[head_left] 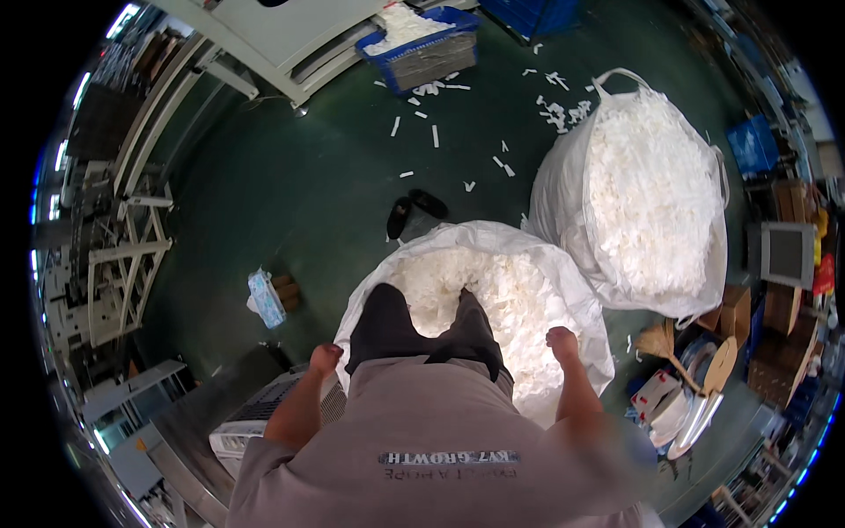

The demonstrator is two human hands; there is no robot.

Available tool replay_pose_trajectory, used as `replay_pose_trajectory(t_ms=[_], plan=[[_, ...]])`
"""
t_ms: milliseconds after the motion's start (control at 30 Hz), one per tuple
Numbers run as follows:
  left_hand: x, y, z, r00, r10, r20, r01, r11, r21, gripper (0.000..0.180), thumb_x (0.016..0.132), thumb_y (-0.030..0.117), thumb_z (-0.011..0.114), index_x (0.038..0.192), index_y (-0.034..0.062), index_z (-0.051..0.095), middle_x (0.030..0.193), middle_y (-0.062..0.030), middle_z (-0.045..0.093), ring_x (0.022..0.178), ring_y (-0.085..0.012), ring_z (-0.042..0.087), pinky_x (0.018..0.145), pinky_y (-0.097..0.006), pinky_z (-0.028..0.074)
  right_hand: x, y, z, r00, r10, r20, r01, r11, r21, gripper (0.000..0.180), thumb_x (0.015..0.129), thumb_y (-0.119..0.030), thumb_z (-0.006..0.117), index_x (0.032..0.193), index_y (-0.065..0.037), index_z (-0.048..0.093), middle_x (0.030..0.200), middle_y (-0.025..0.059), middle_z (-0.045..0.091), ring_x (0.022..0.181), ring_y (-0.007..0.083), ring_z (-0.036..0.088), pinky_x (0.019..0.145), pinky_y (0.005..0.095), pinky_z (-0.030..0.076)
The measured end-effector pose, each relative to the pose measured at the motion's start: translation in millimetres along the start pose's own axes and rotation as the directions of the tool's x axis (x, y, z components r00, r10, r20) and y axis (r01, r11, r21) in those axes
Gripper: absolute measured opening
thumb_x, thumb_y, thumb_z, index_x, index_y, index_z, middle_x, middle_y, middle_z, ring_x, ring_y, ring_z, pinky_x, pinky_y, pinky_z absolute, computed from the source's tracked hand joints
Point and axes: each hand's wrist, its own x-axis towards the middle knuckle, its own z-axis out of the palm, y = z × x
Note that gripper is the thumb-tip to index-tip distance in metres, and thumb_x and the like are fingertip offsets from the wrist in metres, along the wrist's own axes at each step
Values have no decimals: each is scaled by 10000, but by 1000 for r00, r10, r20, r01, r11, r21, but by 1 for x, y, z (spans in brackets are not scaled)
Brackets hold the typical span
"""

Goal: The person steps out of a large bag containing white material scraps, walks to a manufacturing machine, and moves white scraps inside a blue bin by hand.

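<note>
I stand with both legs inside a large white woven bulk bag [591, 339] filled with loose white scraps [528, 304]. The scraps hide my feet and lower shins. Beside the bag's left rim, my left hand [326, 359] is curled into a fist, with nothing showing in it. My right hand [562, 343], also a fist, hovers over the right part of the scraps, and no scrap shows in its fingers. Both arms hang out from my sides.
A second bulk bag [563, 194], heaped with scraps, stands right ahead. Black slippers [414, 211] lie beyond my bag. A blue crate [431, 62] of scraps sits far ahead by a machine. A broom [658, 343] and cardboard boxes are at right; a blue-white packet [266, 299] lies left.
</note>
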Motion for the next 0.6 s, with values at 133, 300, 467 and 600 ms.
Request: replay_pose_trajectory(t_ms=[133,300,467,600], plan=[[26,-2,-33,976,143,-165,-159,983,-87,251,831,251,620,906,21,686,754,-151,673,730,-253,666,681,-367,509,-50,10,33,991,124,-48,-122,992,38,167,811,-108,629,906,28,647,752,93,662,635,163,634,595,288,526],[40,7,-74,954,259,-151,-285,941,-185,274,843,255,632,969,16,679,843,-178,688,799,-303,676,717,-373,509,-119,25,100,974,226,28,-227,973,42,138,798,-110,653,861,12,668,694,80,659,597,161,634,575,300,513],[60,-76,-74,972,230,-44,-230,973,1,231,809,222,645,928,30,695,884,-162,696,817,-312,673,748,-369,517,-169,10,174,976,218,-32,-202,945,259,174,808,-113,635,908,24,670,760,94,673,654,164,646,600,286,512],[74,-129,-79,925,377,45,-368,860,354,194,759,188,675,884,43,707,860,-143,699,804,-299,673,751,-375,527,-227,30,225,960,261,-105,-224,934,279,174,823,-102,604,916,28,673,768,94,674,677,167,648,609,286,509]])
